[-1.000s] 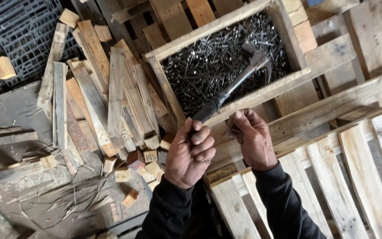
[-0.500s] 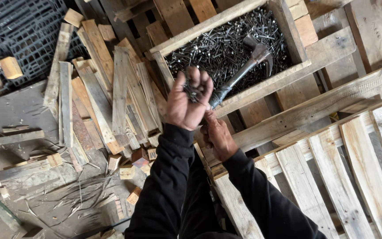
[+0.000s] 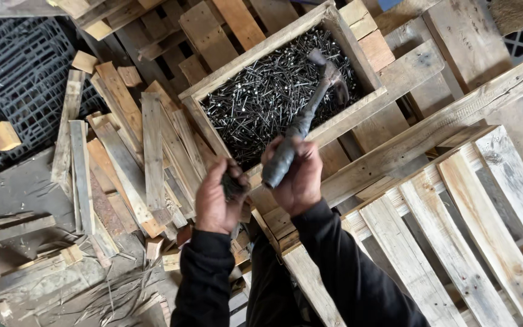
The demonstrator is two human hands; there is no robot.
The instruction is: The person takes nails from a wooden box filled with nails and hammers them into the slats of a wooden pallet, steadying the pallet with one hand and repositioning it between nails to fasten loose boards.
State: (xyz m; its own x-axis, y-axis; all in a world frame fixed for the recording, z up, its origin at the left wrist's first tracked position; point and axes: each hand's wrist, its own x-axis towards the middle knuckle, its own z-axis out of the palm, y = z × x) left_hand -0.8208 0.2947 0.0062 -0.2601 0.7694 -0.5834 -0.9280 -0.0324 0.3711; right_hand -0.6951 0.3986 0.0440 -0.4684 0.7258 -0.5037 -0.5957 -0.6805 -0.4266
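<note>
A wooden box (image 3: 286,31) full of dark nails stands on a pallet ahead of me. A claw hammer (image 3: 310,103) lies across the nails, its head deep in the box and its dark handle reaching over the near rim. My right hand (image 3: 295,178) is wrapped around the end of that handle. My left hand (image 3: 218,197), just left of it, is closed on a small bunch of nails (image 3: 233,184). Both arms wear black sleeves.
Loose wooden slats (image 3: 134,151) and offcuts lie heaped to the left of the box. A dark plastic grid pallet (image 3: 19,72) is at the far left. Pale pallet boards (image 3: 455,230) spread to the right. Straw-like splinters cover the ground at lower left.
My left hand came down from over the box with nails in it. My right hand rose from the pallet board and took hold of the hammer handle.
</note>
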